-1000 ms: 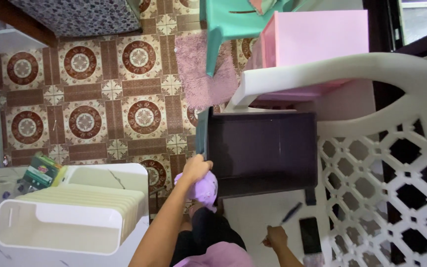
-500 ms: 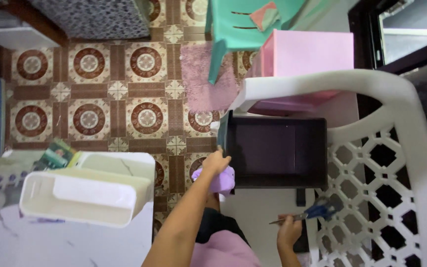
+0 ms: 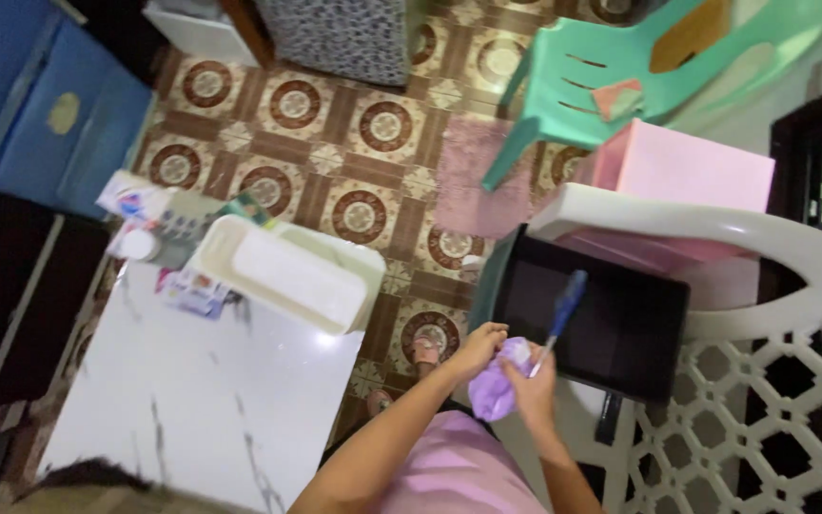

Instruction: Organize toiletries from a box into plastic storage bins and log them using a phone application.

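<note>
My left hand (image 3: 479, 347) and my right hand (image 3: 531, 385) meet at a crumpled purple cloth (image 3: 494, 389), both touching it, just in front of a dark rectangular box (image 3: 620, 324) that rests on a white plastic chair (image 3: 763, 381). My right hand also holds a blue-handled tool (image 3: 563, 306) that points up and slightly right over the dark box. My left hand's fingers are curled on the top of the cloth.
A white marble-look table (image 3: 211, 390) at the left carries a white plastic bin (image 3: 287, 276) and small packages (image 3: 159, 224). A pink box (image 3: 687, 171), a green plastic chair (image 3: 620, 76) and a pink mat (image 3: 482, 181) lie beyond. Blue cabinets (image 3: 49, 105) stand at far left.
My right hand has come up from the chair seat with the blue tool and joined my left hand on the purple cloth. The view has swung left and tilted.
</note>
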